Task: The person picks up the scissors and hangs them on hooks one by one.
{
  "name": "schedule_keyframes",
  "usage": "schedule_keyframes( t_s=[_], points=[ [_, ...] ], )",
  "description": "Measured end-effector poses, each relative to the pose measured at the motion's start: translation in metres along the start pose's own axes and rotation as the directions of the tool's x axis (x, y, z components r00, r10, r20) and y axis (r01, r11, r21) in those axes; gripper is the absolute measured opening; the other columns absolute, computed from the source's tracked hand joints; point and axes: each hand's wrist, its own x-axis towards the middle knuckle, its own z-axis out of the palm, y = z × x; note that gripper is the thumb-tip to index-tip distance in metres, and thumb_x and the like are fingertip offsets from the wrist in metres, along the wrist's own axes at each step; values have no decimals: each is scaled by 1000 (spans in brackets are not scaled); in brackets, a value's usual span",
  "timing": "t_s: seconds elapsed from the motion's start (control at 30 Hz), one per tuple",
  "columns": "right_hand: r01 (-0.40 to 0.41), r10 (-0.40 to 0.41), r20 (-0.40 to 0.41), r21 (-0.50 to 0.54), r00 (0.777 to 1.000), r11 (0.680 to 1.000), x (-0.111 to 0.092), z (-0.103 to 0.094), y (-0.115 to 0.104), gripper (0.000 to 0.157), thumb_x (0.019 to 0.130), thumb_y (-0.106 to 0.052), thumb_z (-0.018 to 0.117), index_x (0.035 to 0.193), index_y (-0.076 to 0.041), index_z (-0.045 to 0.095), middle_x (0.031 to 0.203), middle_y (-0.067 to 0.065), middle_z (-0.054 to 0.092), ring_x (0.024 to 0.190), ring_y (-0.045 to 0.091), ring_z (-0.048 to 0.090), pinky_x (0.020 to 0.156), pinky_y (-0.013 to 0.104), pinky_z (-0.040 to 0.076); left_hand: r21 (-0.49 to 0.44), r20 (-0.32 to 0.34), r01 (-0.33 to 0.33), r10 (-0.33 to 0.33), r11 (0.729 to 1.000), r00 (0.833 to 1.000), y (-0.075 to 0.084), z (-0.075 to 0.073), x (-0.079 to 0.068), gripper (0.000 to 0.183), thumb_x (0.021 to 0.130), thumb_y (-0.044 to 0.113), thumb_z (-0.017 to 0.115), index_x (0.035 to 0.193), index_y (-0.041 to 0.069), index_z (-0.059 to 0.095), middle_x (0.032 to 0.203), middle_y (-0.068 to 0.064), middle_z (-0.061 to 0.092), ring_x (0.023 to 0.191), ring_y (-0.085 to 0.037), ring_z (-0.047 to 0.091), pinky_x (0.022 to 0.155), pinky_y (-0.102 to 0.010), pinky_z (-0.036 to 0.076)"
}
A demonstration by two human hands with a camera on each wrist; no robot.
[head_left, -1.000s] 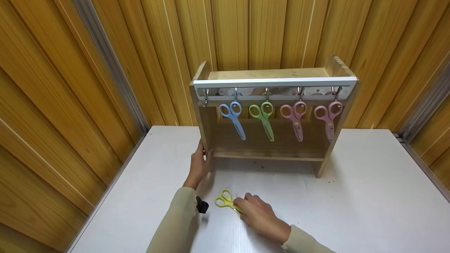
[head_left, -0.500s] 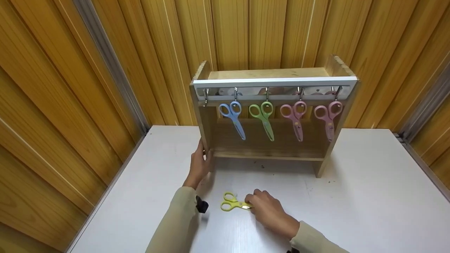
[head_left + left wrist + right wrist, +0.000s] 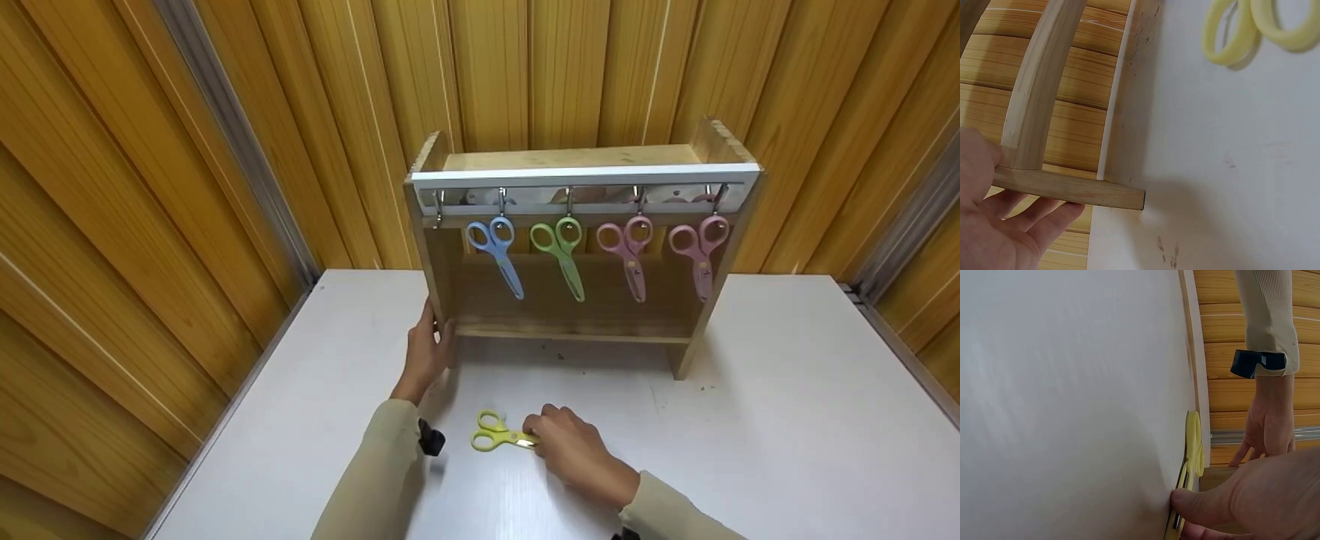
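A wooden rack [image 3: 570,334] stands on the white table, with a metal hook strip [image 3: 536,196] along its upper front. My left hand [image 3: 427,352] grips the rack's left side board [image 3: 1072,187], fingers on its outer side. Yellow scissors [image 3: 495,435] lie low over the table in front of the rack, rings to the left. The thumb and fingers of my right hand [image 3: 574,446] pinch them at the blade end, hiding the tips. From the hooks hang blue scissors [image 3: 501,251], green scissors [image 3: 564,255] and two pink scissors [image 3: 631,255]. The leftmost hook [image 3: 439,210] holds nothing.
Wood-patterned walls [image 3: 570,75] stand behind the table [image 3: 810,390] and at its sides. A metal post [image 3: 232,135] runs up the left corner. Dark specks [image 3: 560,356] mark the tabletop beneath the rack.
My right hand has shifted right with the yellow scissors, which have turned so their blades point more to the right. My left hand and the rack have stayed put.
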Motion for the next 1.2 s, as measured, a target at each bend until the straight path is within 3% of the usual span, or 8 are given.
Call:
schedule_keyframes(
  t_s=[0.4, 0.6, 0.73, 1.2],
  points=[
    [-54, 51, 41, 77, 998, 996, 5, -9, 0, 18, 77, 9, 76, 80, -9, 76, 73, -2, 57, 66, 14, 53, 50, 32, 47, 10, -11, -2, 2, 1000, 1000, -2, -2, 0, 64, 107, 9, 54, 163, 10, 24, 155, -18, 48, 134, -33, 56, 110, -45, 50],
    [-38, 33, 49, 99, 998, 994, 5, -10, 3, 17, 80, 9, 77, 78, -9, 76, 74, -1, 65, 66, 11, 57, 50, 30, 49, 19, -11, -12, 12, 1000, 1000, -2, -3, -3, 64, 107, 10, 53, 163, 8, 23, 154, -19, 48, 133, -34, 57, 108, -45, 51],
    [-23, 21, 24, 71, 999, 997, 7, -13, 2, 17, 81, 6, 78, 76, -10, 76, 71, -3, 62, 63, 10, 55, 49, 29, 48, 34, -14, -6, 7, 999, 1000, -2, -3, -3, 64, 107, 11, 53, 163, 9, 23, 153, -19, 50, 131, -33, 59, 107, -44, 52],
    [89, -98, -101, -82, 990, 993, 29, -82, -16, 16, 80, 3, 84, 87, -10, 78, 77, -2, 61, 72, 17, 62, 57, 32, 56, -6, 10, 37, -37, 999, 999, 2, 0, -1, 64, 108, 11, 52, 165, 15, 22, 159, -12, 45, 136, -29, 54, 112, -43, 48]
  ],
)
